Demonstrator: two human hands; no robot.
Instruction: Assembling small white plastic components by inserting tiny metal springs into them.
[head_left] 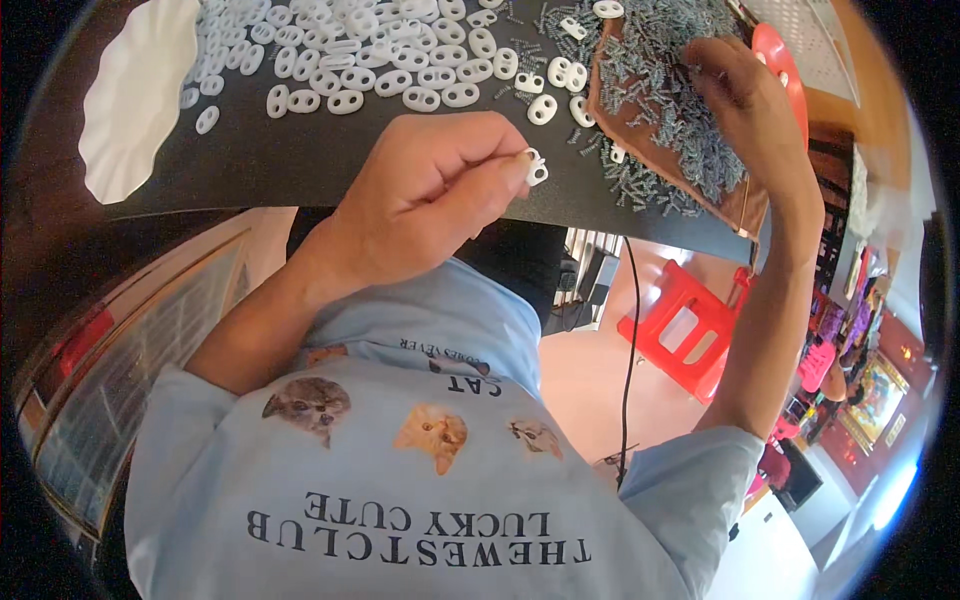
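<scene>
A dark desk (300, 160) carries everything. A white plastic bag (135, 90) lies at its left edge, a heap of white oval two-hole pieces (370, 55) spreads along the far edge, and a brown tray (740, 205) of small grey springs (670, 100) sits toward the right corner. The right hand (755, 115) rests on the springs, its fingers hidden, so I cannot tell their state. The left hand (420, 205), near the front edge, has its fingers pinched closed on one white piece (536, 168).

You're in a light blue short-sleeved tee (420, 500), cat-face prints and dark lettering; forearms bare.
</scene>
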